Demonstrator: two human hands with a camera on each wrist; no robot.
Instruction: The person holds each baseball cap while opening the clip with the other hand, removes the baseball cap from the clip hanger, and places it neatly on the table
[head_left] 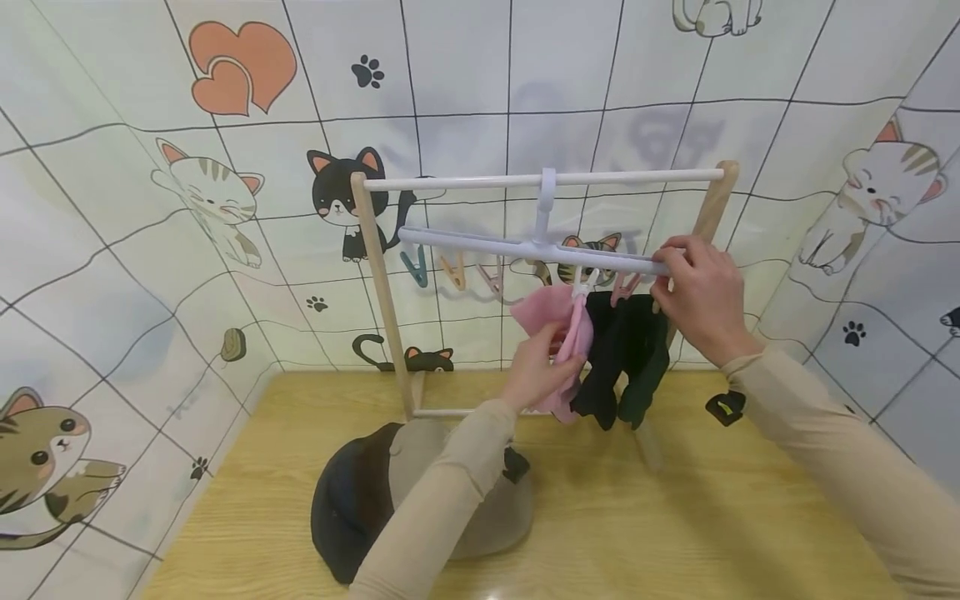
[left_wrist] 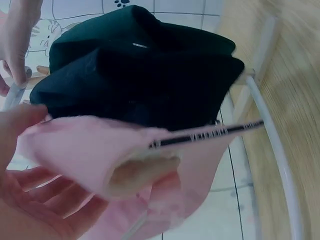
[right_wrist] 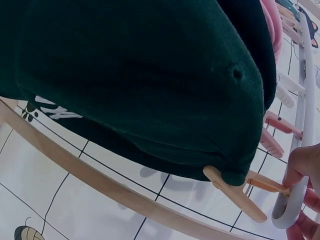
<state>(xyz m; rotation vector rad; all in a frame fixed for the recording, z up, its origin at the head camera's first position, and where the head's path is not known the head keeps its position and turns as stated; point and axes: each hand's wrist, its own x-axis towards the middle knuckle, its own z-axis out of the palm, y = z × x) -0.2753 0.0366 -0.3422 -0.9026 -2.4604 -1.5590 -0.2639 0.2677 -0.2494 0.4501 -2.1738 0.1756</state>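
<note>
My left hand point(head_left: 542, 367) pinches a pink cap point(head_left: 546, 310) between thumb and fingers. In the left wrist view, the pink cap point(left_wrist: 90, 150) shows a black strip with white lettering. A white clip point(head_left: 585, 286) meets its upper edge. My right hand point(head_left: 701, 292) grips the right end of the pale hanger point(head_left: 480, 242), which tilts down to the right. Beside the pink cap hang a black cap point(head_left: 604, 358) and a dark green cap point(head_left: 647, 358). In the right wrist view, an orange clip point(right_wrist: 235, 195) bites the edge of the green cap point(right_wrist: 150, 100).
The hanger hooks over the white top bar point(head_left: 450, 182) of a wooden-legged rack point(head_left: 380, 292). Blue, orange and pink clips dangle at its left. Below, a dark cap point(head_left: 337, 500) and a grey-beige cap point(head_left: 491, 521) lie on the wooden table point(head_left: 232, 500). Cat-patterned walls stand close around.
</note>
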